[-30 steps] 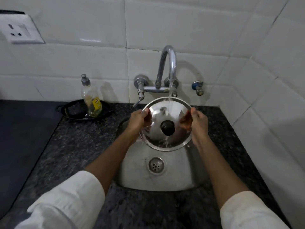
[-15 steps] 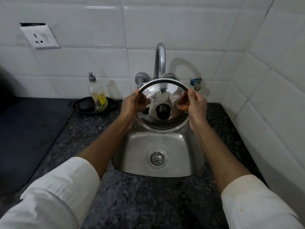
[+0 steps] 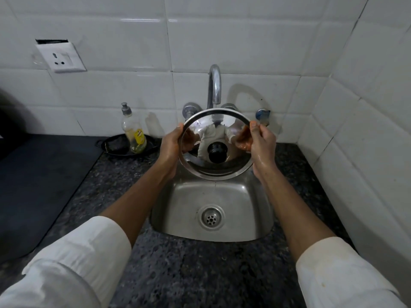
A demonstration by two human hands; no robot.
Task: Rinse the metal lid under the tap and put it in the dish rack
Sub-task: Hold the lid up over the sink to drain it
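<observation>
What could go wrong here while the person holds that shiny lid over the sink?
The lid is held only by its rim between the left hand and the wet right hand, so it might slip and fall into the sink. No dish rack is in view, so carrying it there could drip water on the counter.

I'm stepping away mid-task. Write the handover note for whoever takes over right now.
Left hand: gripping the lid's left rim.
Right hand: gripping the right rim, wet.
Lid: held tilted over the sink, knob side toward the camera, its top edge just under the tap.
Done: lid is at the tap and looks clean; whether water is running is hard to tell.
Left: finish any rinse, then put the lid in the dish rack, which is not in view.
</observation>
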